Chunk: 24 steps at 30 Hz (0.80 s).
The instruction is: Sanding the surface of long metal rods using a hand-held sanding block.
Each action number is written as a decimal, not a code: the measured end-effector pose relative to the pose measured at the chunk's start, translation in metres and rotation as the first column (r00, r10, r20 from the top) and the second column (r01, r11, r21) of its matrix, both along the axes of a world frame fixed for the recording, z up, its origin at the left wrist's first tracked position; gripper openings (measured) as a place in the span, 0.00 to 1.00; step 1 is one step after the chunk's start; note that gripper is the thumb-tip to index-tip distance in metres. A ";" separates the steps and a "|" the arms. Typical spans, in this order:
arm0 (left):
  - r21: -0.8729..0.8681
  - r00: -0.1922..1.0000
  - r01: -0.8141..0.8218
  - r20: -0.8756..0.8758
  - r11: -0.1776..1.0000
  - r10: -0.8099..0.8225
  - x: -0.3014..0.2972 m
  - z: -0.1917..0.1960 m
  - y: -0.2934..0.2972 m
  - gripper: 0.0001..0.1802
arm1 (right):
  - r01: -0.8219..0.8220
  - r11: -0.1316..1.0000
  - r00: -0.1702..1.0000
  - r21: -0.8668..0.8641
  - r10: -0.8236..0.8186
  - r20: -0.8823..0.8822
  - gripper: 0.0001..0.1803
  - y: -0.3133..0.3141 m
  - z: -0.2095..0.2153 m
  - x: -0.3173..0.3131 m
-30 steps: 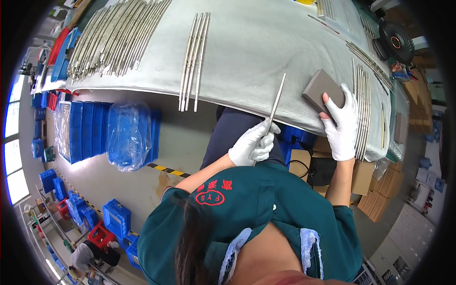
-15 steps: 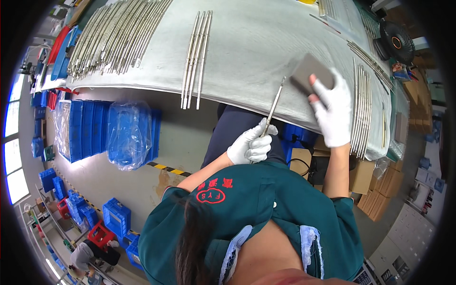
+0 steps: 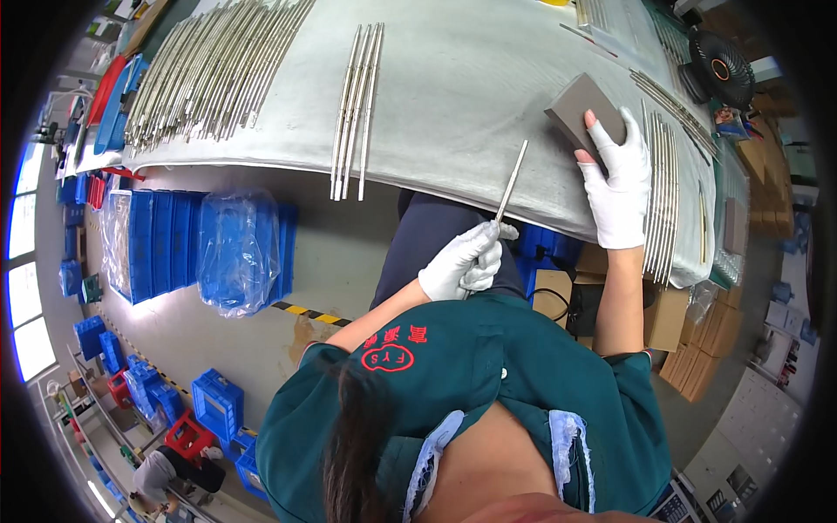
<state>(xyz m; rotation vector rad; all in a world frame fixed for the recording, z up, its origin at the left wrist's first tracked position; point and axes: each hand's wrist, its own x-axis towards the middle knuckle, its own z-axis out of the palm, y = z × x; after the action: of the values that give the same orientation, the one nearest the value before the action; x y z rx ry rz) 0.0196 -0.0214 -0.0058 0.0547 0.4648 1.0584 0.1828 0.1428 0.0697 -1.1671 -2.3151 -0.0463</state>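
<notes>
My left hand [image 3: 464, 263], in a white glove, is closed around the lower part of a slim metal rod [image 3: 513, 181]. The rod slants up and to the right, its far end above the near edge of the table; its lower end is hidden in my hand. In my right hand [image 3: 619, 187], gloved in white with the thumb and a fingertip bare, is a flat grey-brown rectangular block [image 3: 577, 106]. It is tilted above the cloth, apart from the rod. Several similar rods [image 3: 663, 196] lie just right of my right hand.
A worktable with pale cloth [image 3: 453, 96] spans the top. A few rods [image 3: 356, 109] overhang its near edge; a large row of rods [image 3: 218, 70] lies far left. A black fan [image 3: 719, 70] stands far right. Blue crates [image 3: 157, 240] stand on the floor, left.
My right hand has moved slightly right with the block, away from the rod. The rod's lower end, which showed below my left hand, is now hidden.
</notes>
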 end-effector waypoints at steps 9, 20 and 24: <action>0.002 0.984 0.029 -0.176 1.000 -0.028 0.000 0.007 -0.002 0.24 | 0.028 0.997 0.998 0.065 -0.031 0.049 0.37 -0.018 0.005 0.001; 0.185 0.734 0.386 -0.655 0.904 -0.180 -0.005 0.050 0.019 0.21 | -0.436 0.594 0.836 -0.676 -0.011 -0.549 0.15 -0.073 0.004 0.003; 0.170 0.682 0.486 -0.686 0.857 -0.252 -0.004 0.039 0.014 0.23 | -0.131 0.847 0.579 -0.516 -0.357 -0.733 0.15 -0.033 0.023 0.051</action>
<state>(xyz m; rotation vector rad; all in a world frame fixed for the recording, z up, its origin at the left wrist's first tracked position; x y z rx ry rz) 0.0156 -0.0073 0.0327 0.8287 0.8497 0.6664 0.2341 0.1099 0.0923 -1.2201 -1.4028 0.9545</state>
